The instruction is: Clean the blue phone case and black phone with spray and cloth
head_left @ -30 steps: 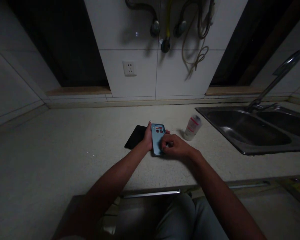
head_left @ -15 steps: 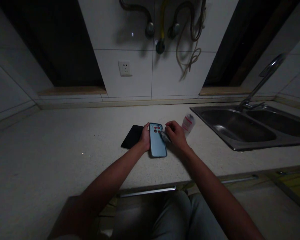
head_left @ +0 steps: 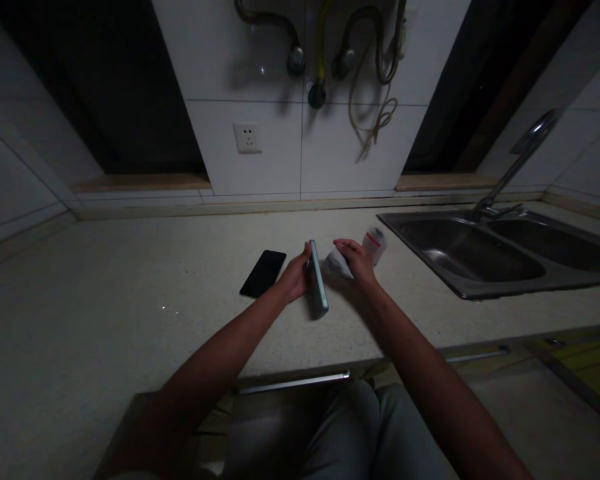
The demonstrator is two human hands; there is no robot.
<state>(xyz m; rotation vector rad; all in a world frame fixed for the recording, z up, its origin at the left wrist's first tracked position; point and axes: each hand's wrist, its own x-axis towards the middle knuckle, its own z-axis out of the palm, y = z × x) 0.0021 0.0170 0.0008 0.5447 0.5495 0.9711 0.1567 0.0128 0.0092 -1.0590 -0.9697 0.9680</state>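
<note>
A light blue phone case (head_left: 319,283) is gripped in my left hand (head_left: 295,275), turned on edge so that its narrow side faces up. My right hand (head_left: 357,260) is closed on a pale grey cloth (head_left: 338,262), which looks crumpled and sits just right of the case without touching it. Left of my left hand, a black phone (head_left: 263,274) lies flat on the counter. Beyond my right hand stands a small clear plastic bottle or cup (head_left: 374,244) with a red band, partly hidden by that hand.
The pale countertop (head_left: 130,280) runs along a tiled wall. A double steel sink (head_left: 473,257) with a tall faucet (head_left: 513,163) is set in at the right. A socket (head_left: 247,138) and hoses (head_left: 317,67) are on the wall. A drawer handle (head_left: 295,383) lines the front edge.
My left hand has tilted the phone case from its open inner face to its edge. My right hand has drawn away from it, and more of the cloth shows.
</note>
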